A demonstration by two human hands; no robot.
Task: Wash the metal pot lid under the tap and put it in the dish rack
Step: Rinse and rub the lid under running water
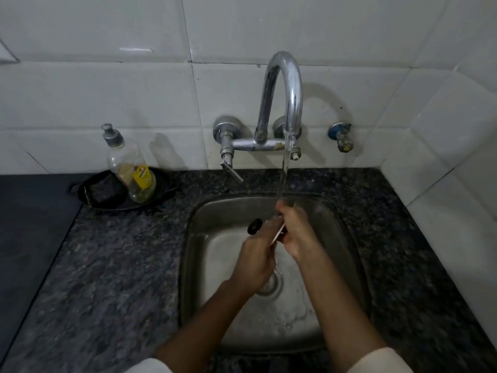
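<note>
Dim, soft-focus, bowed wide-angle edges.

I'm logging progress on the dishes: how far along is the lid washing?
Done: the tap is running. In hand: both hands, left hand and right hand, hold the pot lid edge-on under the stream, over the sink. Left: finishing the rinse and racking it; no dish rack is in view.

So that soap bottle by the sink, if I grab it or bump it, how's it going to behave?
The bottle looks nearly empty, with only a little liquid at the bottom, so it is probably light. It is tall and narrow and leans in the black dish, so a bump would likely tip it. The clear plastic probably flexes under a squeeze.
</note>
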